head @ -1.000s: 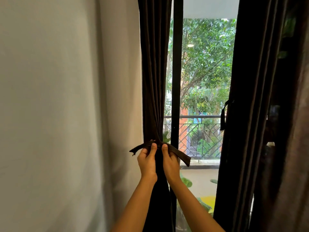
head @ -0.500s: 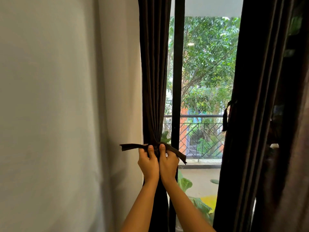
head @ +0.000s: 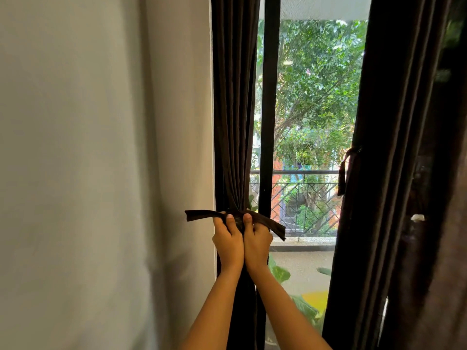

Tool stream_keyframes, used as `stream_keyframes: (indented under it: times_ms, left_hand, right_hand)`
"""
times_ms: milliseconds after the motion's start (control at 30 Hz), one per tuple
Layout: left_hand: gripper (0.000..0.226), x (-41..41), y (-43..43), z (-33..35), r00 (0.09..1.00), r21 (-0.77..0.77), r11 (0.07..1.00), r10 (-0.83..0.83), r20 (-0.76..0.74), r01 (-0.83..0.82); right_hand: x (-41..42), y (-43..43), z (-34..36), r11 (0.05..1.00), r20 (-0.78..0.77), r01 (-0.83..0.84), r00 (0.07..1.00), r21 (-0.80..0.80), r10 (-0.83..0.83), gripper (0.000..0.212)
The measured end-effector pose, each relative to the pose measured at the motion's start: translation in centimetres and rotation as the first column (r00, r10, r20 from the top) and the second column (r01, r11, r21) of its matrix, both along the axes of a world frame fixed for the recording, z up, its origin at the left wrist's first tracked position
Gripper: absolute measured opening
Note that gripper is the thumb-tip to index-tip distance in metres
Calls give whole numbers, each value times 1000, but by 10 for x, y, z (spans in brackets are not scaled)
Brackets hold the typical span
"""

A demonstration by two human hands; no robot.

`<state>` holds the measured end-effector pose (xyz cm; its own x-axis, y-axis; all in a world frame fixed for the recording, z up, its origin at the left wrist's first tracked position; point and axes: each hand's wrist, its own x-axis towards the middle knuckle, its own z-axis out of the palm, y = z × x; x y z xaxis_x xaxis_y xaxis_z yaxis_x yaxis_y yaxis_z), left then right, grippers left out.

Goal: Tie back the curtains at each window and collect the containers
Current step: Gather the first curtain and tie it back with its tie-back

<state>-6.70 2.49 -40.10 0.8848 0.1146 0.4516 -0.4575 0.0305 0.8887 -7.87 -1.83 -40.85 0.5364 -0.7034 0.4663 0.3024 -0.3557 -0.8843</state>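
A dark brown curtain hangs gathered beside the wall at the window's left side. A matching fabric tie-back strap wraps it at waist height, its ends sticking out left and right. My left hand and my right hand are pressed together on the curtain, each gripping the strap at the knot, thumbs up. A second dark curtain hangs on the right with its own tie dangling. No containers are in view.
A pale grey wall fills the left half. A black window frame bar runs vertically beside the gathered curtain. Beyond the glass are a balcony railing, trees, and leafy plants on the balcony floor.
The strap's left end has swung up from drooping to sticking out level. Both hands have closed in together at the knot and shifted slightly, tightening the strap around the curtain.
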Motion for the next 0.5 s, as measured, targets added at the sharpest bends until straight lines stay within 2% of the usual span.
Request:
stream_keyframes:
  times_ms: [167, 333, 500]
  left_hand:
    - [26, 5, 2, 0, 999, -5, 999, -44, -28, 44]
    - [31, 13, 3, -4, 991, 17, 994, -107, -84, 109]
    - [38, 19, 6, -6, 994, 49, 996, -73, -86, 77]
  right_hand:
    - [4, 0, 1, 1000, -37, 5, 999, -23, -6, 36]
    - [5, 4, 4, 1000, -25, -1, 1000, 32, 2, 29]
    - [16, -1, 1, 996, -83, 66, 994, -54, -70, 27]
